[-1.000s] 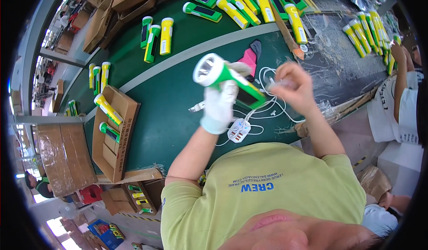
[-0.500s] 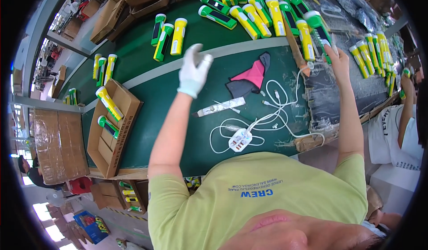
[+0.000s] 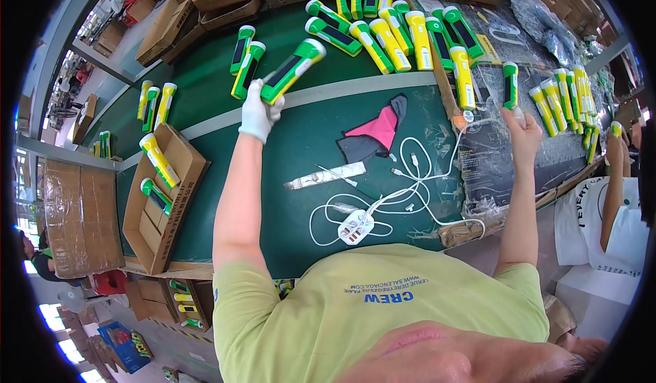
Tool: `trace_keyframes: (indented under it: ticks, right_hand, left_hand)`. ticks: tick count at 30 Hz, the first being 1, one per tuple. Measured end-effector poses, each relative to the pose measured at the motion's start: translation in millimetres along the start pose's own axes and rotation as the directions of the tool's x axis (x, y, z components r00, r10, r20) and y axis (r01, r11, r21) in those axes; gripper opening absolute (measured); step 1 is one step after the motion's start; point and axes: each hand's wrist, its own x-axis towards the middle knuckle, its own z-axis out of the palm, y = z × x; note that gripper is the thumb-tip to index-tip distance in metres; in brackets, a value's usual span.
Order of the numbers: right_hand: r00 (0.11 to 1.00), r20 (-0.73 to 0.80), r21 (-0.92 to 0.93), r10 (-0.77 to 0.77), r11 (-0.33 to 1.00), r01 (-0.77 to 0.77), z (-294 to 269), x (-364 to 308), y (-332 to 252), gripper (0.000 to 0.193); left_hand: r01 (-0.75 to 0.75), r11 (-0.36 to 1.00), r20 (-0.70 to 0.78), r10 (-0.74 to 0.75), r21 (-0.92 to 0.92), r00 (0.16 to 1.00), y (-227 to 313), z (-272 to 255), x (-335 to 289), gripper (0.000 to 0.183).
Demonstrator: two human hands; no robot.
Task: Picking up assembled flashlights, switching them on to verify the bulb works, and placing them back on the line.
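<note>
My left hand (image 3: 258,113), in a white glove, is closed round the lower part of a green and yellow flashlight (image 3: 295,71) with a dark panel along its side. It is held over the pale strip across the table, its head tilted up to the right. Two similar flashlights (image 3: 248,70) lie just beyond that hand. At the right, my bare right hand (image 3: 525,133) has its fingers pinched at the lower end of a smaller-looking green flashlight (image 3: 510,86). White wrapping covers one fingertip. Between the hands are a pink and grey cloth (image 3: 378,132) and a white cable tangle (image 3: 417,171).
Several flashlights (image 3: 386,34) are grouped at the far side, and another row (image 3: 567,99) lies at the right. A cardboard tray (image 3: 181,226) with two flashlights stands at the left. A white charging hub (image 3: 355,227) sits near my body. Another person's hand (image 3: 617,151) is at the far right.
My left hand, open before, has taken up the flashlight that lay beyond it and moved left. My right hand has come nearer to me with its flashlight.
</note>
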Motion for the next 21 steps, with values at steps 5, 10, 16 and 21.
trace_keyframes:
  ticks: [5,10,16,21]
  right_hand:
    - [0.921,0.282,-0.009,-0.270,0.959,0.284,52.2,-64.4,-71.7,0.017]
    - [0.721,0.609,0.471,-0.331,0.882,0.008,93.8,-96.3,-105.6,0.052]
    - [0.747,0.645,0.327,-0.160,0.941,-0.080,103.5,-110.4,-114.2,0.038]
    - [0.783,0.574,0.285,-0.240,0.955,0.083,105.2,-121.2,-115.2,0.035]
  left_hand:
    - [0.318,0.941,0.483,-0.227,-0.114,0.846,-10.1,12.4,-80.0,0.027]
    - [0.464,0.882,0.518,-0.361,-0.082,0.776,-8.3,42.6,-130.5,0.060]
    - [-0.486,0.705,0.437,0.271,0.516,0.858,-32.0,51.0,-132.4,0.039]
    - [-0.847,-0.004,0.772,0.414,0.531,0.482,-43.0,100.7,-172.9,0.058]
